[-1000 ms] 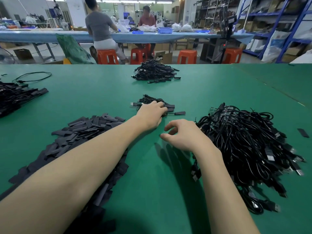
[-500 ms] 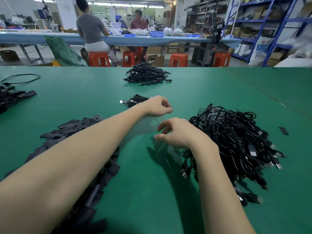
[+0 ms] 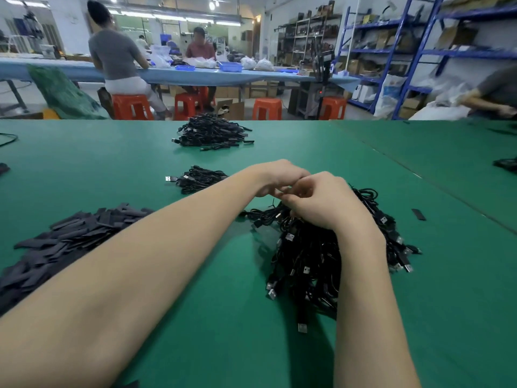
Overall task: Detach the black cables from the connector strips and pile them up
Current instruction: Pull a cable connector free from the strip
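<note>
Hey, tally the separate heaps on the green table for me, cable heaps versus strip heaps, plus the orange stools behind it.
Cable heaps: 3 (far, small, big)
Strip heaps: 1
Orange stools: 4 in view
Total: 8

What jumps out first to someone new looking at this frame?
Two bare forearms fill the foreground; the left hand and right hand meet, fingers curled, over the top of a big tangled pile of black cables at centre right, though what they pinch is hidden. To the left lies a heap of flat dark strips. Two smaller cable piles sit further back on the green table.
</note>
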### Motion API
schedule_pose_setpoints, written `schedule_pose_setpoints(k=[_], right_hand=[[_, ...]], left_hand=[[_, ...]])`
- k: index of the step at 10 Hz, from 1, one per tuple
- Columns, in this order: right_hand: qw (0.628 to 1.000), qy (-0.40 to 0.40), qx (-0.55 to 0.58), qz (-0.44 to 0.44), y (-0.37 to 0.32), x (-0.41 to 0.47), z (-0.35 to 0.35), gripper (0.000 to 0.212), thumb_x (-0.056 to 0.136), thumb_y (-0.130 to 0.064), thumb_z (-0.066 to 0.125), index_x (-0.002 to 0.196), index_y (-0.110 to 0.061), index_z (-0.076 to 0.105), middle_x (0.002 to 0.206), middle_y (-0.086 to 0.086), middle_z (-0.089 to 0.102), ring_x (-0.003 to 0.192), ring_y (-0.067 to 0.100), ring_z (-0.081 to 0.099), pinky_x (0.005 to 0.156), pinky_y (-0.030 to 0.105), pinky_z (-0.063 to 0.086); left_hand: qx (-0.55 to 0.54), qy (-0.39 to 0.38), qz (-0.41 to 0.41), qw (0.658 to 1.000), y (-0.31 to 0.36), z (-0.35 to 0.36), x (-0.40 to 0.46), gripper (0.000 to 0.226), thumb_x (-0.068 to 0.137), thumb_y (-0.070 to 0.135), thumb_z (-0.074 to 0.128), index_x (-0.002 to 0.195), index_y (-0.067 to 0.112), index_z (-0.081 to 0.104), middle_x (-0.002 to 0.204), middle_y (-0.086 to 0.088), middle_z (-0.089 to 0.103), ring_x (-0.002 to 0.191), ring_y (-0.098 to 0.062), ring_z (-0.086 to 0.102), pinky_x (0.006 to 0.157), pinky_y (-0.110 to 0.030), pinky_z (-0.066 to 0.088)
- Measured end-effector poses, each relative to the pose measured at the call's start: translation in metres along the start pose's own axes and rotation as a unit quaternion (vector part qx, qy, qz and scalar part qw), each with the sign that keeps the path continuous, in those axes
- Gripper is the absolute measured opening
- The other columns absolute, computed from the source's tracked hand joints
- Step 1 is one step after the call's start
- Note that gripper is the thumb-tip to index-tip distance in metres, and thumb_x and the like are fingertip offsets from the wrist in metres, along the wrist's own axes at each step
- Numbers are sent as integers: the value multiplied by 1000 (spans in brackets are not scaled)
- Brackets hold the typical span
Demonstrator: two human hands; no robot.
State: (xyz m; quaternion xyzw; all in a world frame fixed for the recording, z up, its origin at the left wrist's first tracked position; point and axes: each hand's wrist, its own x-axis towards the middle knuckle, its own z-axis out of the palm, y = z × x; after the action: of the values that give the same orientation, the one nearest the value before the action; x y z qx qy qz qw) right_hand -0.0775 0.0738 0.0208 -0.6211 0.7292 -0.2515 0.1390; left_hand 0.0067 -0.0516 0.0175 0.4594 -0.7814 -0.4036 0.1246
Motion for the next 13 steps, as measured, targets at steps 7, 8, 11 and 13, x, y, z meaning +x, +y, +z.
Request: schedule_pose_setpoints(k=[7, 8, 11, 13], right_hand=[[973, 145, 138, 113, 40, 11, -1, 25, 87, -37, 63, 112, -32, 59, 82, -11, 55, 73, 4, 52, 64, 31, 41], [968, 155, 164, 110, 41, 10, -3, 27, 86, -38, 63, 112, -33, 58, 85, -8, 58, 71, 6, 55, 56, 27, 37], [938, 183, 280, 91, 36, 7, -9, 20, 81, -39, 60, 100, -38, 54, 84, -4, 61, 75, 21, 67, 64, 34, 52], [918, 191, 337, 82, 31, 7, -10, 17, 82, -29, 59, 98, -34, 59, 86, -1, 63, 43, 4, 60, 79, 44, 62]], left_hand=[[-184, -83, -49, 978, 2, 5, 4, 21, 101, 20, 58, 81, 22, 57, 71, 6, 48, 61, -8, 48, 61, -20, 44], [-182, -72, -21, 980, 4, -2, -3, 19, 102, 21, 58, 83, 22, 60, 79, 4, 52, 69, -10, 50, 63, -21, 48], [-150, -53, 50, 986, 17, -31, -20, 14, 103, 17, 56, 88, 18, 57, 83, 3, 49, 60, -8, 46, 58, -20, 41], [-119, -40, 42, 991, 19, -56, -27, 8, 97, 20, 64, 105, 16, 62, 105, 2, 56, 74, -8, 48, 73, -21, 44]])
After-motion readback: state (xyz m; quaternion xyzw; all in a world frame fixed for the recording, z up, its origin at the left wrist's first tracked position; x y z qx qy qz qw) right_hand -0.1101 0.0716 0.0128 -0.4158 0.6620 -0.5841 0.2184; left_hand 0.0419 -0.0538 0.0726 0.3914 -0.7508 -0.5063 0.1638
